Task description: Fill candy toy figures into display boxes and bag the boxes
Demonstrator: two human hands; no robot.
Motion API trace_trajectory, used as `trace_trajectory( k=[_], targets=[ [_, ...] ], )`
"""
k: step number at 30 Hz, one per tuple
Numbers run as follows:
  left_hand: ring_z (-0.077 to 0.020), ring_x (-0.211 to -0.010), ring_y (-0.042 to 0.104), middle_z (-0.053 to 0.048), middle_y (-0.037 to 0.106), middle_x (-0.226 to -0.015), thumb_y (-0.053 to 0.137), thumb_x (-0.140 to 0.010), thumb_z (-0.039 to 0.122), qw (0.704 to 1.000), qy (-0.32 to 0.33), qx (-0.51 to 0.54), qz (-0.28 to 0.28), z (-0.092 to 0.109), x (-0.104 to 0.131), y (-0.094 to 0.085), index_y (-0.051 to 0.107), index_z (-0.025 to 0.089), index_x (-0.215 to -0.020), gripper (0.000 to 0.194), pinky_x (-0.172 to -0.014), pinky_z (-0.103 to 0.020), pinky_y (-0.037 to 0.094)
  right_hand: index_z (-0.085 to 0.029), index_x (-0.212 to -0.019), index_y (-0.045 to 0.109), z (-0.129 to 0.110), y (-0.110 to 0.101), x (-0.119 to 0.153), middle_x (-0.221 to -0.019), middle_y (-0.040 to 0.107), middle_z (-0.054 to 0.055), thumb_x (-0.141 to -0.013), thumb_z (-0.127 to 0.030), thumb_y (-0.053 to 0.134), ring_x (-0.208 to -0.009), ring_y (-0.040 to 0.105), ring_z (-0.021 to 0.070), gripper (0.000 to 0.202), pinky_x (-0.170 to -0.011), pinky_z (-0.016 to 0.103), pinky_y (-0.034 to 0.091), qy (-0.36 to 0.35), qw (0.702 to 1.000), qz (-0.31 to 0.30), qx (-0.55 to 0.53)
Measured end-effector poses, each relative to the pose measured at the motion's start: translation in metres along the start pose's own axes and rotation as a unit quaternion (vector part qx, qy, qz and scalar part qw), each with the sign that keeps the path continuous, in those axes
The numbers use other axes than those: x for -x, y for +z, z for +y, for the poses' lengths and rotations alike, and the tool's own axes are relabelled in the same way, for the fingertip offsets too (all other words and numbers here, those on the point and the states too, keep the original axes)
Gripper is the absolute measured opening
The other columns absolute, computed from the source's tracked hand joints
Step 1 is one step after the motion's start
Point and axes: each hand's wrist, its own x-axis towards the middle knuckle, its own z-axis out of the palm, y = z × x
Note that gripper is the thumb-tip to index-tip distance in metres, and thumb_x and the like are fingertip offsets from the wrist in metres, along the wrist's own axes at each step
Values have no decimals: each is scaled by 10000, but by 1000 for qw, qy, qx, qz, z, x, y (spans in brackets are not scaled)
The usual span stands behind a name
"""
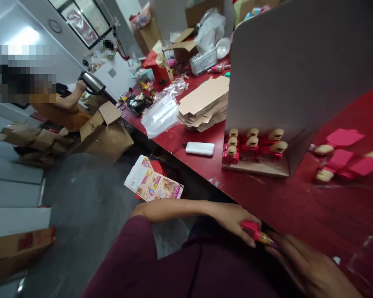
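From my end I see grey floor [90, 198], the red worktop [267, 198], an open carton [276, 62] with pink, tan-topped pieces [270, 154], and a co-worker [70, 116] beyond. By the near edge, the left hand's [233, 221] fingers grasp a small pink item [250, 227]; the right hand [311, 260] meets its purple end, too blurred to tell its grip. This two-handed handling calls for a steady left hold, I judge.
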Motion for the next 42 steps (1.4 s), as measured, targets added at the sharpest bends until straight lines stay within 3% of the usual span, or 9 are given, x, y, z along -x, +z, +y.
trace_trajectory(
  k=[7,10,15,18,22,27,30,35,42],
  targets=[
    [-254,-876,665,-75,707,-941,642,-841,405,993,-45,-103,36,16,2,8,589,186,-1061,315,-701,-298,446,-188,-910,665,-26,-13,-13,-751,711,70,-959,-507,393,-644,643,192,422,-584,290,491,193,962,-127,-144],
    [-266,-975,660,-81,701,-1060,657,-835,375,992,-33,-106,58,13,-5,7,573,188,-1157,381,-788,-327,475,-176,-897,653,-21,-21,-14,-769,705,70,-936,-524,423,-651,619,190,419,-610,299,468,227,955,-117,-151],
    [-308,-1234,524,-140,589,-1299,684,-815,493,933,-20,-93,348,4,-13,9,507,186,-1299,600,-1051,-468,390,-185,-829,597,-12,-30,-2,-708,646,51,-918,-576,430,-629,572,179,435,-578,287,430,286,950,19,-124],
    [-259,-1219,544,-161,532,-1355,631,-872,461,877,-11,56,477,-1,-21,20,304,206,-1452,712,-1041,-441,426,-193,-821,567,-7,-20,9,-699,610,31,-939,-591,385,-613,548,161,454,-556,271,434,312,931,68,-174],
    [-194,-1066,637,-146,603,-1233,493,-966,343,855,-7,230,465,-2,-34,33,-58,209,-1523,794,-923,-363,519,-182,-991,608,-1,0,12,-853,644,75,-959,-556,379,-752,602,206,440,-684,338,511,268,952,77,-127],
    [-200,-1038,644,-106,636,-1191,591,-903,366,877,20,200,436,8,-34,33,180,208,-1513,752,-964,-371,508,-164,-1409,389,-3,-3,-13,-1172,607,171,-923,-478,518,-1037,592,296,592,-830,447,521,128,986,106,34],
    [-217,-1107,622,-115,622,-1240,581,-903,383,868,15,135,477,10,-33,31,189,210,-1506,739,-991,-393,502,-169,-1288,490,0,-15,-36,-972,653,133,-952,-377,460,-828,627,261,396,-710,396,527,95,989,98,58],
    [-262,-1370,405,-184,474,-1427,444,-952,346,810,-91,-61,576,-24,-52,24,341,132,-1422,527,-1147,-465,353,-210,-920,568,30,-36,-80,-852,638,98,-896,-409,543,-733,618,240,202,-673,366,508,148,954,245,91],
    [-333,-1454,256,-206,381,-1509,481,-899,270,834,-170,-214,480,-81,-79,16,375,38,-1420,580,-1194,-552,224,-193,-920,577,61,-39,-119,-913,652,125,-912,-377,474,-823,634,267,212,-696,388,513,93,966,200,138]
  ],
)
